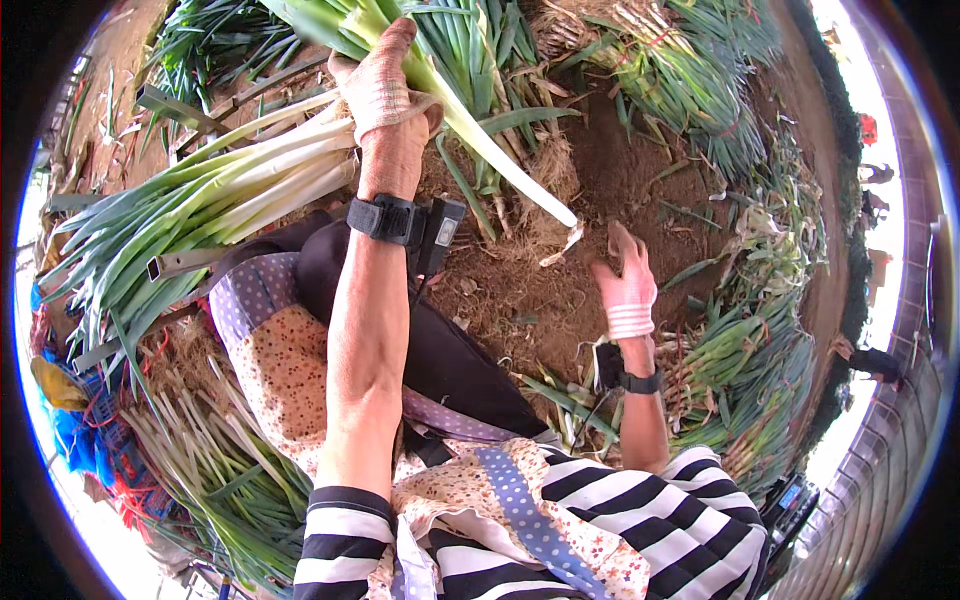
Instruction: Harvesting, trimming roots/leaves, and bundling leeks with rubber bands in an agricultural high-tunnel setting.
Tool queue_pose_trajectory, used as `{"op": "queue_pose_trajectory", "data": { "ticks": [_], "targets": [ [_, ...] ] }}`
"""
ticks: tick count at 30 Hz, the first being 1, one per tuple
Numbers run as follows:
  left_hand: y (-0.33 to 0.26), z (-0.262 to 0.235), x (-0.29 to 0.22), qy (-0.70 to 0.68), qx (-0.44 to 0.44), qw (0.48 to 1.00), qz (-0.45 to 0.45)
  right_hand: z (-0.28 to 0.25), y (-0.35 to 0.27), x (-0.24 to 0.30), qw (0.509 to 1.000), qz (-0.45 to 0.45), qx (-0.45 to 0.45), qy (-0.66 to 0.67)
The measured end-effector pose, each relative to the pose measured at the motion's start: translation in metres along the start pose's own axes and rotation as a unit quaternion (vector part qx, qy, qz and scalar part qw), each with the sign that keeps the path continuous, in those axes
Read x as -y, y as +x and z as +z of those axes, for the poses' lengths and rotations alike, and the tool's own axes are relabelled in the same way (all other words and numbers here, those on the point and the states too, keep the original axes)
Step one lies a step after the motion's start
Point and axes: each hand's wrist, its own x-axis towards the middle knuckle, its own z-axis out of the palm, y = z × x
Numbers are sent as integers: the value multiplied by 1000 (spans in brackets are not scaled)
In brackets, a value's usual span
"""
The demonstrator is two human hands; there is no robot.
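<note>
My left hand [385, 85], in a worn knit glove, is closed around the green upper part of a long green onion [500, 168]. Its white stalk slants down to the right, ending in a small tuft of roots. Just below that root end, apart from it, my right hand [625, 280] is raised in a pinkish glove, thumb and fingers parted, with nothing visible between them. Under my left wrist, a heap of green onions with pale stalks [260, 180] lies across a metal frame [185, 262]. Both wrists carry black straps with small devices.
Bundled green onions lie at the far middle [485, 70], the far right [690, 70] and the near left [220, 450]. Peeled leaves [770, 250] are heaped along the right. Bare soil with root scraps [530, 300] is in front of my knees. Blue netting [75, 430] hangs at left.
</note>
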Motion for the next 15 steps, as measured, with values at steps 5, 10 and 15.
{"op": "queue_pose_trajectory", "data": {
  "ticks": [5,10,15],
  "targets": [
    [9,-7,-3,-16,24,1000,-8,27,29,-3,987,-49,-21,-150],
    [14,-7,-7,-12,-22,999,-43,40,45,-41,995,0,29,-95],
    [27,-12,-8,-45,-18,998,-47,48,37,-47,984,-34,56,167]
  ]
}}
